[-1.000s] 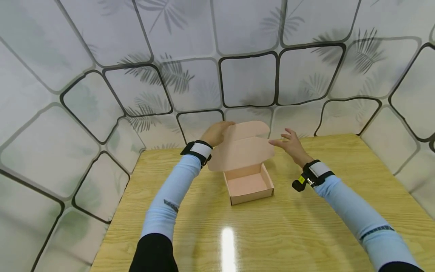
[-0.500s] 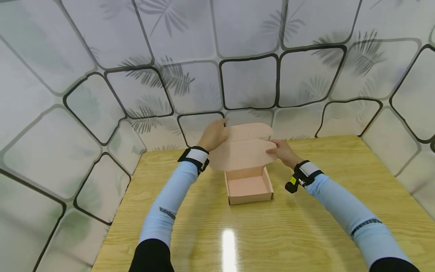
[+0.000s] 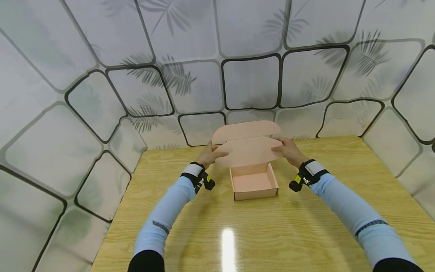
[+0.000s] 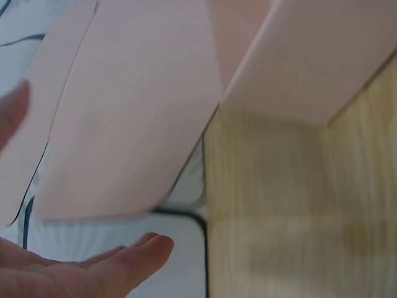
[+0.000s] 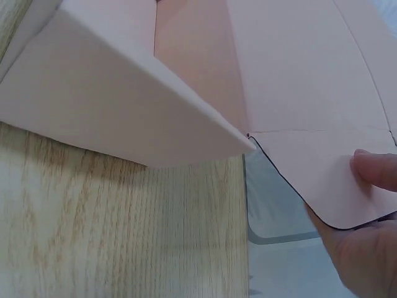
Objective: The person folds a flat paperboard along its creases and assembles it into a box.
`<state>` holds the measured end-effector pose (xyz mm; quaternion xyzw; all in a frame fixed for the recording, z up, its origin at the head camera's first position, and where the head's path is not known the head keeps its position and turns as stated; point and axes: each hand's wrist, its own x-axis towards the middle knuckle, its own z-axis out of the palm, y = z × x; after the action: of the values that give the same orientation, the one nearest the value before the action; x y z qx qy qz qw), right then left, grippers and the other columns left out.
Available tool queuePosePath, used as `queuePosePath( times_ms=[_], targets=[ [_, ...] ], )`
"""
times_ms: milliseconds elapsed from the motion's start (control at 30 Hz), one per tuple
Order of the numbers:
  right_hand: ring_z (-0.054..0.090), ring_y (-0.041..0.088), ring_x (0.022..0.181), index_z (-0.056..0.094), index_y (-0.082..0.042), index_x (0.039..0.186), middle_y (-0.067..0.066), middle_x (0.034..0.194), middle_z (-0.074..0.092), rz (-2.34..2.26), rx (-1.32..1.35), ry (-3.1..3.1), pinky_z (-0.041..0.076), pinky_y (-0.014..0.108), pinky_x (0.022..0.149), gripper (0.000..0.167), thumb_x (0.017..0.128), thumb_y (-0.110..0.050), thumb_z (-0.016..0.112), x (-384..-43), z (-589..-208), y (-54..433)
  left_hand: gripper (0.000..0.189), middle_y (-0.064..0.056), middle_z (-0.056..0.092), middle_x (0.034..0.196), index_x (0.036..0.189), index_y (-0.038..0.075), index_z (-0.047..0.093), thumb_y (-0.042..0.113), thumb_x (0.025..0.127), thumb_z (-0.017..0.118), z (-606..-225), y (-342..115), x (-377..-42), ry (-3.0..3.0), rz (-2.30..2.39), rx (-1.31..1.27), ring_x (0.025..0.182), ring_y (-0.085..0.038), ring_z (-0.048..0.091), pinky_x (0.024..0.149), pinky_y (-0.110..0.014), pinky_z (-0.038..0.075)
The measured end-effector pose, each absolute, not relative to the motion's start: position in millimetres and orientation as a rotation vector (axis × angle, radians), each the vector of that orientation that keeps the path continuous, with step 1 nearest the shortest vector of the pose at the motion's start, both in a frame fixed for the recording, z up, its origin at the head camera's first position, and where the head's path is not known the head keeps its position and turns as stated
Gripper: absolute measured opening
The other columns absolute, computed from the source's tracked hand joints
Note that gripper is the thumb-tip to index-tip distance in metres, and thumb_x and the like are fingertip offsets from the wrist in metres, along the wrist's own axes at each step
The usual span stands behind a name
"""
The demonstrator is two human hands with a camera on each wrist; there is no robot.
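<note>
pink-tan cardboard box [image 3: 256, 195] near worktop [image 3: 306, 234] far edge | my left hand [image 3: 207, 155] spread, gripping nothing; my right hand [image 3: 289, 150] pinches lid flap [image 5: 329, 186] | likely folding flaps; next needs left grip

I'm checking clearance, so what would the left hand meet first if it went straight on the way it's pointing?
Most likely the left end of the open box lid. In the left wrist view the left hand shows apart from it, though depth is unclear.
</note>
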<state>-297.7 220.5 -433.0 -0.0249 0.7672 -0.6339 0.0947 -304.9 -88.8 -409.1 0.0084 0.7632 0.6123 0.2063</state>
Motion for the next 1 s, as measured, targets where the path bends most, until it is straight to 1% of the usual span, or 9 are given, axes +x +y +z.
queuePosePath(
  times_ms=[100,300,433,633,700,800,867,933,1000],
  targets=[
    [0.058,-0.002,0.076,0.029,0.005,0.141,0.022,0.125,0.044,-1.875,-0.088,2.28,0.051,0.017,0.069,0.052,0.093,-0.003,0.048,-302,-438,220,0.089,-0.018,0.017,0.152,0.149,0.01,0.005,0.015,0.085,0.066,-416,-81,-302,2.154,1.751,0.094,0.138,-0.031,0.024,0.111,-0.046,0.027],
    [0.06,0.0,0.076,0.026,0.006,0.142,-0.008,0.099,0.055,-1.968,-0.145,2.177,0.053,0.019,0.068,0.054,0.092,0.003,0.047,-302,-443,220,0.063,-0.013,0.041,0.14,0.141,0.014,0.036,0.006,0.085,0.063,-456,-72,-324,2.262,1.801,0.156,0.119,-0.026,0.05,0.093,-0.038,0.048],
    [0.062,0.0,0.077,0.023,0.005,0.143,-0.017,0.09,0.059,-2.007,-0.176,2.128,0.053,0.019,0.069,0.055,0.093,0.003,0.046,-300,-447,221,0.053,-0.021,0.041,0.14,0.14,0.004,0.037,-0.007,0.089,0.046,-434,-58,-303,2.275,1.815,0.022,0.124,-0.036,0.045,0.098,-0.047,0.043],
    [0.065,0.002,0.082,0.035,0.0,0.14,0.003,0.114,0.064,-2.12,-0.305,2.079,0.054,0.02,0.071,0.055,0.09,-0.005,0.055,-301,-460,224,0.048,-0.019,0.043,0.139,0.139,0.002,0.039,-0.007,0.092,0.041,-431,-51,-297,2.309,1.859,-0.048,0.126,-0.034,0.044,0.101,-0.046,0.041],
    [0.065,0.011,0.092,0.037,0.0,0.139,0.015,0.125,0.058,-2.14,-0.304,2.109,0.054,0.022,0.078,0.054,0.09,-0.006,0.056,-299,-459,220,0.05,-0.015,0.046,0.138,0.138,0.007,0.041,-0.006,0.09,0.042,-457,-52,-315,2.367,1.884,-0.001,0.123,-0.028,0.048,0.097,-0.04,0.046],
    [0.058,0.028,0.111,0.039,0.002,0.137,0.025,0.132,0.048,-2.148,-0.199,2.22,0.052,0.028,0.087,0.049,0.09,0.0,0.052,-295,-454,209,0.052,-0.012,0.05,0.136,0.137,0.01,0.044,-0.007,0.088,0.041,-487,-51,-333,2.497,1.888,0.035,0.105,-0.018,0.057,0.073,-0.026,0.051],
    [0.05,0.031,0.119,0.036,0.004,0.138,0.027,0.138,0.039,-2.069,-0.026,2.36,0.049,0.026,0.09,0.049,0.09,0.005,0.047,-287,-444,198,0.049,-0.008,0.051,0.135,0.136,0.013,0.046,-0.002,0.09,0.042,-511,-48,-350,2.543,1.869,0.017,0.098,-0.017,0.058,0.064,-0.026,0.048],
    [0.061,0.026,0.099,0.039,0.002,0.137,0.025,0.139,0.04,-2.021,0.092,2.466,0.051,0.018,0.079,0.048,0.09,0.007,0.045,-283,-441,189,0.043,-0.006,0.053,0.133,0.135,0.015,0.047,0.006,0.094,0.042,-513,-43,-347,2.598,1.869,0.004,0.1,-0.017,0.059,0.066,-0.026,0.048],
    [0.059,0.01,0.072,0.042,-0.003,0.137,0.023,0.134,0.047,-1.955,0.202,2.568,0.046,0.012,0.062,0.047,0.091,0.006,0.045,-278,-438,182,0.041,-0.003,0.051,0.135,0.136,0.017,0.046,0.011,0.096,0.04,-500,-38,-334,2.583,1.869,-0.022,0.115,-0.019,0.054,0.084,-0.029,0.049]
  ],
)
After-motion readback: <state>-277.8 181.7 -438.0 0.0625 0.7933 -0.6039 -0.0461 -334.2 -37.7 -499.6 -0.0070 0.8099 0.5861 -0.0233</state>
